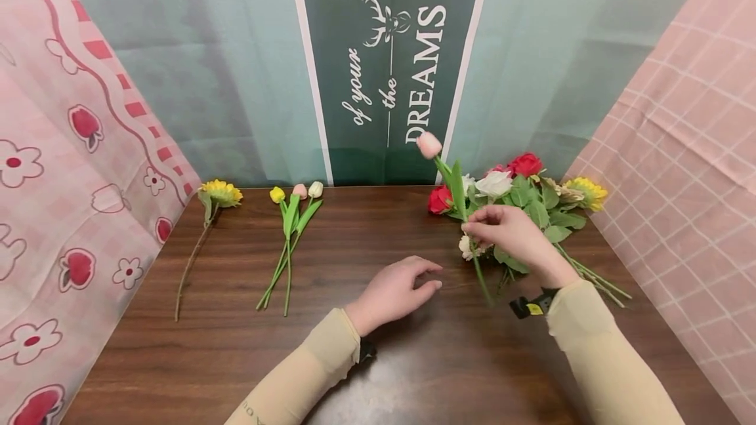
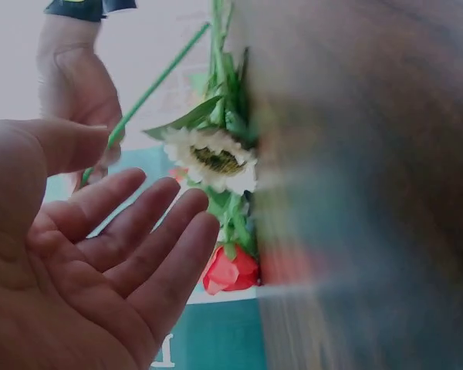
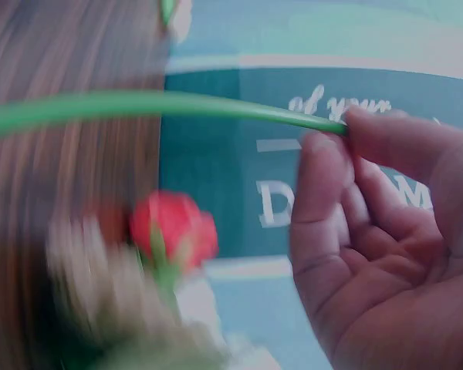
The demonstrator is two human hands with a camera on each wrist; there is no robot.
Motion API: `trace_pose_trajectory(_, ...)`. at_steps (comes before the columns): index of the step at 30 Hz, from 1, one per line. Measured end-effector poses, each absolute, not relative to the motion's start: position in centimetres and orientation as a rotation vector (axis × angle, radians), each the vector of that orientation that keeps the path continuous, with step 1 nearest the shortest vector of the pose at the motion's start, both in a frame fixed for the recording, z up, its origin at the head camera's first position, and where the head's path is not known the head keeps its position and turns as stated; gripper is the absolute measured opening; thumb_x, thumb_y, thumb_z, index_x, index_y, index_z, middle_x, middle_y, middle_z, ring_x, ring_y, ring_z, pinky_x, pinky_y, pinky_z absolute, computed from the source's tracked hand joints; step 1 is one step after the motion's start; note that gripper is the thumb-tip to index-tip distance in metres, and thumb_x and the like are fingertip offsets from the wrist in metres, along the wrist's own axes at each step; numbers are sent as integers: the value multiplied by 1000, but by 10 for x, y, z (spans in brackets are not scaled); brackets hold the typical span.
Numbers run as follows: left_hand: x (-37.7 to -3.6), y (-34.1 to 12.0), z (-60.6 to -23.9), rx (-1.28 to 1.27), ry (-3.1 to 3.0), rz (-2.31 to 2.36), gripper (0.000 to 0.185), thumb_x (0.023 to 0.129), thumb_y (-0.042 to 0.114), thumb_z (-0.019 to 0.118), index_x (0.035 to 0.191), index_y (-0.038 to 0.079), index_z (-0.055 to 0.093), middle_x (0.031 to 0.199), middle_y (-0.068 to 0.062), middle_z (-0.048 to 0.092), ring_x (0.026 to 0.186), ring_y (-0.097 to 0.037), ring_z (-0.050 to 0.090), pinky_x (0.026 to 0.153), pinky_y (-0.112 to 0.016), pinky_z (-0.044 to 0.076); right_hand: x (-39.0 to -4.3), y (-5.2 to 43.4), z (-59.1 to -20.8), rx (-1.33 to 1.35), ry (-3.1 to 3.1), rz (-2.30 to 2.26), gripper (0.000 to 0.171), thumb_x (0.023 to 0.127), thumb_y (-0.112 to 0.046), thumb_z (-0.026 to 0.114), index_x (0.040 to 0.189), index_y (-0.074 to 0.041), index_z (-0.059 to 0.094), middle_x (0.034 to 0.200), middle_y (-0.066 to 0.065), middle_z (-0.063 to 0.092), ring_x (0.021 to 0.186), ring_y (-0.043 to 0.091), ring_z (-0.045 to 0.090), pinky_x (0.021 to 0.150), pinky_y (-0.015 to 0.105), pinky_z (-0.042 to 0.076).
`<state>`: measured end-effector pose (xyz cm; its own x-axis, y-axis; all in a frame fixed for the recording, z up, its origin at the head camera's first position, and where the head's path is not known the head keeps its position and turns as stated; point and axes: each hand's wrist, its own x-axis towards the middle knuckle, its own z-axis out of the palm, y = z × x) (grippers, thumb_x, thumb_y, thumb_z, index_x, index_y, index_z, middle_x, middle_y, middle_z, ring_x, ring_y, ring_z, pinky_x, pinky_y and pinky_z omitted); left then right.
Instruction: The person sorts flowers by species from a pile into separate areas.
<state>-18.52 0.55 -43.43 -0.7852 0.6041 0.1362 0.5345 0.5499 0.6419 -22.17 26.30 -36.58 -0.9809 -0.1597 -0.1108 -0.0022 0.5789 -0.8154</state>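
My right hand [image 1: 481,227] pinches the green stem of a pink tulip [image 1: 428,144] and holds it above the flower pile [image 1: 520,192] at the table's right back. In the right wrist view the fingertips [image 3: 328,146] pinch the stem [image 3: 139,106], with a red rose [image 3: 174,227] blurred below. My left hand [image 1: 407,287] rests loosely open on the wooden table [image 1: 236,346], left of the pile. The left wrist view shows its palm and fingers [image 2: 139,231] open, near a white daisy [image 2: 212,158] and a red rose [image 2: 230,274].
A lone sunflower [image 1: 220,194] lies at the table's left back. Beside it lie three tulips [image 1: 295,195], yellow, pink and white. Pink patterned cloths hang on both sides, and a green banner [image 1: 390,64] stands behind.
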Motion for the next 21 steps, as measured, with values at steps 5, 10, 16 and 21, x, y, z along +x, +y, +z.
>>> trace_pose_trajectory(5,-196,-3,-431,793,2587,1268,35,102,37,62,128,15,71,122,5,69,102,-4,65,90,-26,53,-239,230,-379,-96,2406,-1787,38,96,-30,75,114,3,67,93,7,70,78,18,68,76,35,60)
trace_pose_trajectory(10,-203,-12,-428,658,2468,1463,27,101,31,66,119,12,73,103,5,73,88,-9,69,78,-27,56,-246,203,-390,-93,2210,-2078,29,96,-20,74,110,4,67,93,3,71,77,15,68,78,34,61)
trace_pose_trajectory(16,-205,-16,-428,577,2287,1617,18,98,24,72,109,10,72,86,1,71,78,-22,73,71,-27,58,-245,189,-397,-93,2130,-2198,22,96,-16,74,107,2,68,89,4,70,75,16,67,76,33,61)
trace_pose_trajectory(21,-208,-17,-431,549,2237,1665,13,97,20,73,103,10,70,86,0,69,74,-20,72,72,-33,61,-245,184,-397,-93,2085,-2249,21,95,-16,75,106,1,70,90,4,71,74,17,68,76,34,61)
